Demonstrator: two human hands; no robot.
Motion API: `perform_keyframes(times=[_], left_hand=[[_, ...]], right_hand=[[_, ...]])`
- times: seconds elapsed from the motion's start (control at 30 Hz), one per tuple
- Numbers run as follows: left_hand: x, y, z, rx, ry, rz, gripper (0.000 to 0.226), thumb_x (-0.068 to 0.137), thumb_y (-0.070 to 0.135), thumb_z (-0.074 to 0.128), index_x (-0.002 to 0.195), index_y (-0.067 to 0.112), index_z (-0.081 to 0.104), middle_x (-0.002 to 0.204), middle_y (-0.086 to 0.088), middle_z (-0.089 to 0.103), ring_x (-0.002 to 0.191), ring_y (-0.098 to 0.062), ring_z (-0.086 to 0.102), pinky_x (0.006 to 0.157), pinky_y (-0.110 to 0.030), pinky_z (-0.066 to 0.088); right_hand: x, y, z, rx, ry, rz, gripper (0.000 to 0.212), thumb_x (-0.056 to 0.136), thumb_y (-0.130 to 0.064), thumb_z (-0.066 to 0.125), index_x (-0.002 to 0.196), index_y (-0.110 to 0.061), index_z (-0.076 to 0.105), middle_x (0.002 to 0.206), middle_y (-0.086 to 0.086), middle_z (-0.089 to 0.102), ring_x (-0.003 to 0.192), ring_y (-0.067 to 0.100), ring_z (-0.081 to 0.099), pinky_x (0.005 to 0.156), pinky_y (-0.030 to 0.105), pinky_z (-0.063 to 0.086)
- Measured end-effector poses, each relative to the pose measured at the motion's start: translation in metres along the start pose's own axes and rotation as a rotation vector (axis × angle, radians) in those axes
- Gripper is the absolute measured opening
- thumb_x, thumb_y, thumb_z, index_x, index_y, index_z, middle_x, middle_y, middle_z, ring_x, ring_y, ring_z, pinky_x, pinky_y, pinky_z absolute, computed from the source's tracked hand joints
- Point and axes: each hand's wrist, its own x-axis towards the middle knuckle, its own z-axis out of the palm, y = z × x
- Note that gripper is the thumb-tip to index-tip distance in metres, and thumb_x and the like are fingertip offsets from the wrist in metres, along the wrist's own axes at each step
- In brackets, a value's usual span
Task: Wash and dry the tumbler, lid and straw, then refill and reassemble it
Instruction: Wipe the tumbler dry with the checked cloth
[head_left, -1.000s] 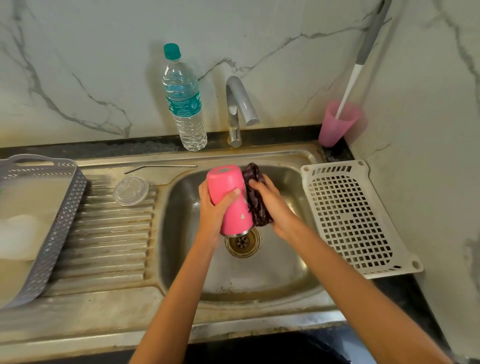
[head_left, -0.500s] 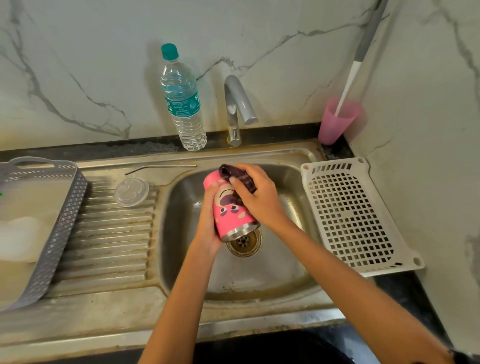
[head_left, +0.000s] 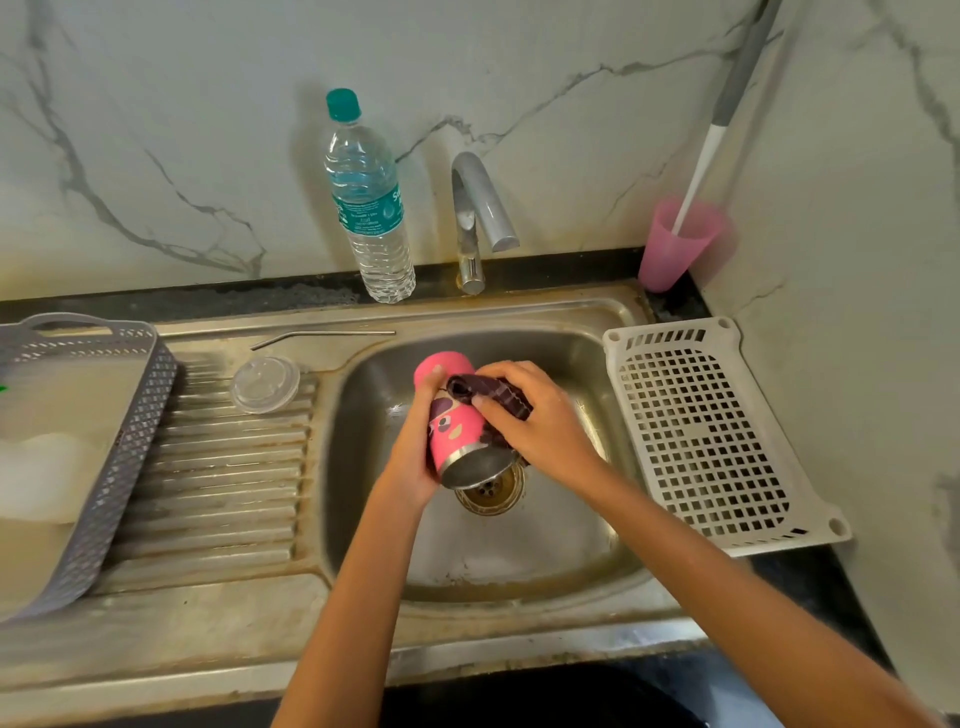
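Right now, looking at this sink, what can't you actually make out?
Head view, the only one:
- tumbler: print largely covered by the left hand, the right hand and the dark cloth.
- gray basket: cut off by the left edge; its pale contents are blurred.
- long handle: top cut off by the upper edge, lower end hidden in the pink cup.
- water bottle: label print too small.

Pink tumbler (head_left: 453, 441) tilted over drain (head_left: 491, 496), lid (head_left: 265, 383), straw (head_left: 322, 335) on drainboard (head_left: 223, 493)

Lid (head_left: 265, 383), straw (head_left: 322, 336) left of sink (head_left: 597, 582).
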Motion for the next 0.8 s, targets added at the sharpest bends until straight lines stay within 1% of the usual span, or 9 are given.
perform_keyframes(times=[0.07,0.13,0.2,0.33,0.43,0.53,0.67,0.73,0.8], left_hand=[[-0.005,0.0,0.007,-0.011,-0.059,0.003,0.041,0.094,0.046,0.052,0.114,0.012,0.064,0.097,-0.014,0.073,0.083,-0.027,0.072,0.07,-0.041,0.061],[-0.007,-0.004,0.013,-0.003,-0.069,0.019,0.034,0.094,0.041,0.053,0.108,0.012,0.064,0.089,-0.012,0.074,0.076,-0.024,0.072,0.069,-0.039,0.061],[-0.007,-0.007,0.014,-0.019,-0.045,0.054,0.035,0.092,0.041,0.054,0.108,0.012,0.064,0.086,-0.011,0.074,0.074,-0.023,0.071,0.068,-0.038,0.06],[-0.004,-0.007,0.011,-0.143,0.017,0.099,0.044,0.092,0.049,0.051,0.112,0.012,0.064,0.094,-0.013,0.071,0.081,-0.027,0.069,0.075,-0.043,0.058],[0.001,-0.004,0.003,-0.224,0.077,0.127,0.047,0.089,0.052,0.051,0.109,0.011,0.064,0.092,-0.012,0.069,0.081,-0.025,0.067,0.077,-0.039,0.055],[0.002,0.002,0.0,-0.144,0.085,0.12,0.045,0.09,0.05,0.052,0.109,0.012,0.064,0.087,-0.011,0.072,0.079,-0.025,0.068,0.074,-0.039,0.056],[-0.005,0.001,0.012,0.01,0.048,0.111,0.039,0.084,0.042,0.059,0.11,0.014,0.062,0.087,-0.009,0.074,0.078,-0.024,0.071,0.078,-0.044,0.057],[-0.007,0.004,0.013,0.034,0.087,0.133,0.046,0.078,0.041,0.066,0.114,0.013,0.061,0.091,-0.011,0.074,0.078,-0.024,0.071,0.075,-0.045,0.059],[-0.005,0.01,0.005,0.05,0.155,0.203,0.06,0.075,0.041,0.073,0.125,0.012,0.056,0.103,-0.015,0.071,0.084,-0.026,0.071,0.068,-0.044,0.059]], right_hand=[[0.011,-0.003,0.003,0.035,0.081,0.041,0.02,0.091,-0.027,0.065,0.111,-0.024,0.063,0.107,-0.007,0.06,0.101,0.005,0.057,0.092,0.025,0.046],[0.023,-0.004,0.003,0.145,0.136,0.165,0.023,0.092,-0.032,0.063,0.113,-0.023,0.061,0.107,-0.005,0.062,0.101,0.009,0.059,0.091,0.03,0.048],[0.029,-0.003,0.0,0.251,0.087,0.257,0.026,0.093,-0.037,0.06,0.116,-0.024,0.059,0.107,-0.007,0.064,0.1,0.008,0.061,0.089,0.032,0.051],[0.011,-0.002,-0.002,0.206,-0.015,0.232,0.024,0.094,-0.036,0.059,0.116,-0.027,0.058,0.11,-0.004,0.064,0.103,0.011,0.061,0.093,0.039,0.051],[-0.008,-0.002,-0.007,0.274,-0.085,0.226,0.02,0.095,-0.029,0.06,0.114,-0.023,0.06,0.105,-0.005,0.067,0.101,0.011,0.063,0.09,0.034,0.053],[-0.008,-0.006,-0.011,0.276,-0.103,0.219,0.018,0.095,-0.028,0.06,0.111,-0.022,0.06,0.103,-0.006,0.068,0.098,0.008,0.064,0.087,0.028,0.052],[0.02,-0.011,-0.003,0.272,0.035,0.27,0.024,0.094,-0.037,0.058,0.114,-0.025,0.057,0.105,-0.007,0.065,0.099,0.009,0.063,0.089,0.035,0.053],[0.027,-0.011,0.005,0.362,0.034,0.334,0.026,0.094,-0.04,0.057,0.117,-0.027,0.055,0.107,-0.008,0.064,0.1,0.011,0.063,0.089,0.037,0.055],[0.023,-0.009,0.013,0.453,-0.022,0.406,0.028,0.095,-0.039,0.056,0.12,-0.027,0.053,0.112,-0.003,0.064,0.102,0.014,0.064,0.087,0.034,0.055]])
